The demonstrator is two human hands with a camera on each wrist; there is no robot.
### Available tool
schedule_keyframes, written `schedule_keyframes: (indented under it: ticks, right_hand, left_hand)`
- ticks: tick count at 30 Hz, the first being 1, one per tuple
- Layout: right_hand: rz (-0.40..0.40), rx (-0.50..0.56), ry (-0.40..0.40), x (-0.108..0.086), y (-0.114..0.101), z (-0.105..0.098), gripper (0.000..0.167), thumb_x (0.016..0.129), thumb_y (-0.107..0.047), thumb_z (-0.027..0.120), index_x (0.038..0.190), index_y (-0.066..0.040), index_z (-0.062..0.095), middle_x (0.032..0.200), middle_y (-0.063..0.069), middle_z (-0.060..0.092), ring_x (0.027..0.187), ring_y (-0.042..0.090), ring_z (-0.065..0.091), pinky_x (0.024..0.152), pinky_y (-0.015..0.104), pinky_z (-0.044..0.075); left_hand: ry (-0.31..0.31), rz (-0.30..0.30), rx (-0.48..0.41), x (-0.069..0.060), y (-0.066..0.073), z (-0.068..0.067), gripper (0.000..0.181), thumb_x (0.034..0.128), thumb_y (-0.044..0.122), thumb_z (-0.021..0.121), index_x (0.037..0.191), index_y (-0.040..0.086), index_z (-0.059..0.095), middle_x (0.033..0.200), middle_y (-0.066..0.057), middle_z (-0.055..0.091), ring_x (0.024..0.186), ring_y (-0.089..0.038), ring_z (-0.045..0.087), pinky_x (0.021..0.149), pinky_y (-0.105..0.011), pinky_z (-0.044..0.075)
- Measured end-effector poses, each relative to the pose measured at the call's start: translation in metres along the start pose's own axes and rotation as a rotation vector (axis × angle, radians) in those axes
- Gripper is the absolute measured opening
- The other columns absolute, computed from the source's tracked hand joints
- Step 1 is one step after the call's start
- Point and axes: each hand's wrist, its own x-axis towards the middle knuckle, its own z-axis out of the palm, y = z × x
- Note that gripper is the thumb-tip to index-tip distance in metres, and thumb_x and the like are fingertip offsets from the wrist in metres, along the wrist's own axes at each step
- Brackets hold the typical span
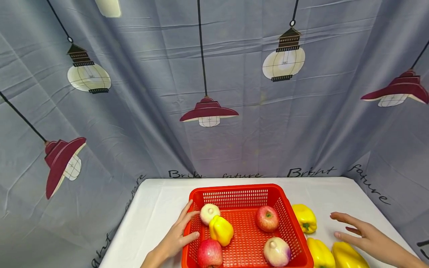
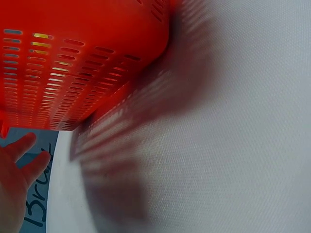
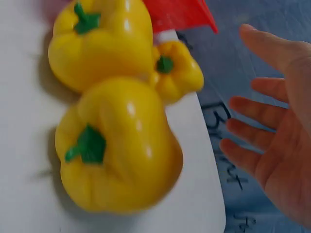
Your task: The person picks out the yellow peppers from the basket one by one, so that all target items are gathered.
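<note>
A red perforated plastic basket [image 1: 234,189] stands on the white table. My left hand [image 1: 175,236] is at its left side, fingers spread and reaching over the rim; whether they touch it I cannot tell. In the basket lie a whitish bulb [image 1: 210,213], a yellow pepper-like piece [image 1: 221,230], a red apple [image 1: 210,253], another apple [image 1: 267,219] and a white-and-purple bulb [image 1: 277,252]. To the right of the basket are three yellow bell peppers [image 1: 304,218] with green stems. Near them hovers my right hand [image 1: 368,238], loosely spread and holding nothing; the right wrist view shows peppers [image 3: 121,150] beside it.
White cloth covers the table [image 1: 164,201], whose far edge meets a grey-blue curtain [image 1: 134,111] printed with lamps and lettering. In the left wrist view the basket's wall [image 2: 97,29] casts a shadow on the cloth.
</note>
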Motion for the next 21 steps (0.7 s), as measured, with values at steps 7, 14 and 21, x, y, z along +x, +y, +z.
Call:
schedule_keyframes:
  ticks: [7,14,21]
  right_hand:
    - [-0.19,0.046,0.113,0.011,-0.027,0.007,0.054,0.098,-0.025,0.069,0.142,0.0,0.051,0.138,0.02,0.056,0.113,-0.016,0.046,0.082,0.023,0.054]
    - [-0.284,0.159,0.058,0.026,-0.051,0.013,0.055,0.097,-0.019,0.069,0.145,-0.002,0.048,0.139,0.015,0.056,0.117,-0.007,0.052,0.086,0.023,0.053]
    - [-0.401,0.275,0.002,0.046,-0.076,0.024,0.057,0.095,-0.014,0.071,0.145,-0.002,0.048,0.14,0.021,0.054,0.123,0.009,0.057,0.09,0.027,0.053]
  left_hand:
    - [0.012,0.025,0.007,0.0,0.001,0.0,0.057,0.0926,0.029,0.067,0.146,0.016,0.052,0.169,-0.003,0.01,0.15,-0.035,0.019,0.104,-0.07,0.032]
    - [0.011,0.025,0.012,0.001,0.001,0.001,0.057,0.0927,0.029,0.067,0.146,0.016,0.052,0.169,-0.003,0.011,0.15,-0.034,0.019,0.105,-0.069,0.031]
    - [0.023,0.03,0.009,0.0,0.002,0.0,0.057,0.0929,0.029,0.067,0.146,0.015,0.052,0.169,-0.006,0.012,0.148,-0.04,0.023,0.102,-0.072,0.034]
